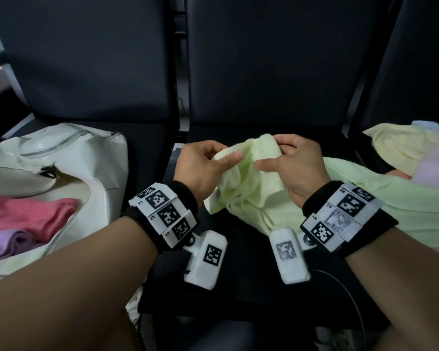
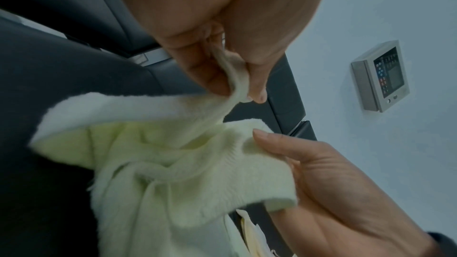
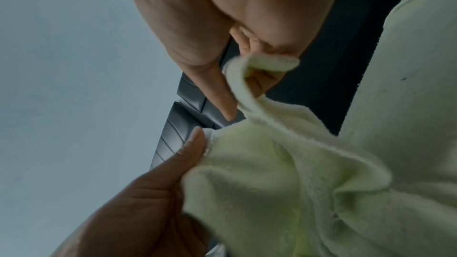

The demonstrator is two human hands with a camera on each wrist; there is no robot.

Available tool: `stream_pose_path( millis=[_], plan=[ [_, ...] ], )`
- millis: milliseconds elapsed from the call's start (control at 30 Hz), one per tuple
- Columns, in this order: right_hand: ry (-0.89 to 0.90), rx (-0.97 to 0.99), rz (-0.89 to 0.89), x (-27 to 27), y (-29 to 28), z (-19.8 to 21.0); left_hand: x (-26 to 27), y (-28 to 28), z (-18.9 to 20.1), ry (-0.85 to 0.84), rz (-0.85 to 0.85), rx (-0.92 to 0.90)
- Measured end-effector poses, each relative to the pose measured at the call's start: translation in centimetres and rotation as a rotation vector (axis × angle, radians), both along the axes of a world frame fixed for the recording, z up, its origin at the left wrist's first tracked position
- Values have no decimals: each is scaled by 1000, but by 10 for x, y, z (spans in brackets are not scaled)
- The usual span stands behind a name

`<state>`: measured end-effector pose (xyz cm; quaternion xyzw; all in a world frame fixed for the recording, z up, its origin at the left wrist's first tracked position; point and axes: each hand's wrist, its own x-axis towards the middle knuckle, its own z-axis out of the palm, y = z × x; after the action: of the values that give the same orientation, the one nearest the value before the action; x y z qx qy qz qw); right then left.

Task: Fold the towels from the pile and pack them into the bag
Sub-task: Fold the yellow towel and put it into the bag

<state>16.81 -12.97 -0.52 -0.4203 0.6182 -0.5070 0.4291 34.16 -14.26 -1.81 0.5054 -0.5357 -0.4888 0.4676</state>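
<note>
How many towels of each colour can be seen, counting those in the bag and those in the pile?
Light green towel, held by the left hand and the right hand: 1
Pink towel in the bag: 1
Purple towel in the bag: 1
Yellow towel in the pile: 1
Total: 4, though the pile partly hides more.

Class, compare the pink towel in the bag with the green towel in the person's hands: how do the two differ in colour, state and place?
The pink towel is folded; the green towel is loose and crumpled. The pink towel lies inside the white bag; the green towel spreads over the dark seat. Nobody touches the pink one; the left hand and right hand pinch the green one's edge. Both look like soft cloth.
</note>
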Motion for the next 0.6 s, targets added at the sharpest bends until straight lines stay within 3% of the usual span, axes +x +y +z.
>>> stream_pose_path(
  millis=[267,467,600],
  plan=[
    [6,-34,23,3,4,3,-2,3,3,41,-50,48],
    [30,-61,11,2,5,4,-3,0,-2,-112,-40,26],
    [88,-83,29,4,7,3,-3,0,-2,-99,-18,-10]
  ],
)
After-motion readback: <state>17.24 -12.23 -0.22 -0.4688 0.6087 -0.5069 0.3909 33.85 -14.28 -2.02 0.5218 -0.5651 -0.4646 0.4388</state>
